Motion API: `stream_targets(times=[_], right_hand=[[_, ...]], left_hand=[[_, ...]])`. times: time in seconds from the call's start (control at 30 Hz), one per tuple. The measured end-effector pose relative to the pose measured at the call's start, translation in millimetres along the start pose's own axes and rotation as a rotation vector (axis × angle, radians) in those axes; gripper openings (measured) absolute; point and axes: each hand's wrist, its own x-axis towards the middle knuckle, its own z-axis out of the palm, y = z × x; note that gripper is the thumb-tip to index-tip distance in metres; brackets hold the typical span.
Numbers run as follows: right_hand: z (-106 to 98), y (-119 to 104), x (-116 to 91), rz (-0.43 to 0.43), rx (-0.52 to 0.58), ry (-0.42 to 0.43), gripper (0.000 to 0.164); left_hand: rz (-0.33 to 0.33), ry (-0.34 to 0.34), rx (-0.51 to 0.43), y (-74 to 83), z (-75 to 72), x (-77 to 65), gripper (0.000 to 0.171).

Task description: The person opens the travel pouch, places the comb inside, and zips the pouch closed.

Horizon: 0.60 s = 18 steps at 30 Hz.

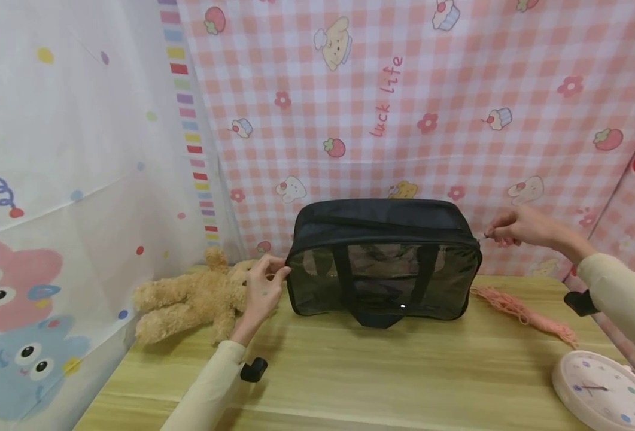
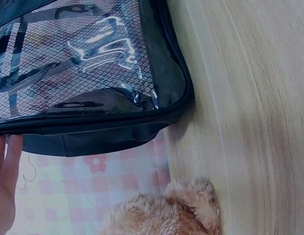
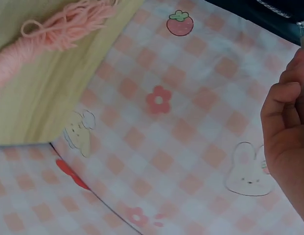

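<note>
A black bag [image 1: 384, 216] with see-through panels and dark straps stands upright on the table. My left hand [image 1: 264, 290] pinches its left edge between thumb and fingers; in the left wrist view, the fingers [image 2: 12, 161] meet the bag's dark piping. Off the bag's right end, my right hand [image 1: 523, 226] pinches a small metal zipper pull [image 3: 303, 33] with thumb and curled fingers. The zipper runs along the top of the bag. Whatever lies inside is hard to make out through the dark panels.
A tan teddy bear [image 1: 204, 297] lies left of the bag, partly behind my left hand. Pink yarn [image 1: 527, 314] lies to the right, with a round pink clock [image 1: 608, 389] at the near right corner. A checked pink cloth [image 1: 317, 108] hangs behind the wooden table [image 1: 403, 371].
</note>
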Motion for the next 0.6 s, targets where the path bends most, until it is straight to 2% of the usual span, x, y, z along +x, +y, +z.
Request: stream_targets(times=[0.2, 0.37, 0.6], right_hand=[[8, 15, -5, 0.028, -0.001, 0.011, 0.026], [13, 22, -8, 0.066, 0.063, 0.007, 0.029], [24, 29, -8, 0.035, 0.108, 0.022, 0.028]], left_hand=[[-0.003, 0.004, -0.004, -0.3, 1.0, 0.9, 0.007], [-0.016, -0.003, -0.011, -0.6, 2.3, 0.7, 0.006], [-0.044, 0.001, -0.007, 0.6, 3.3, 0.4, 0.006]])
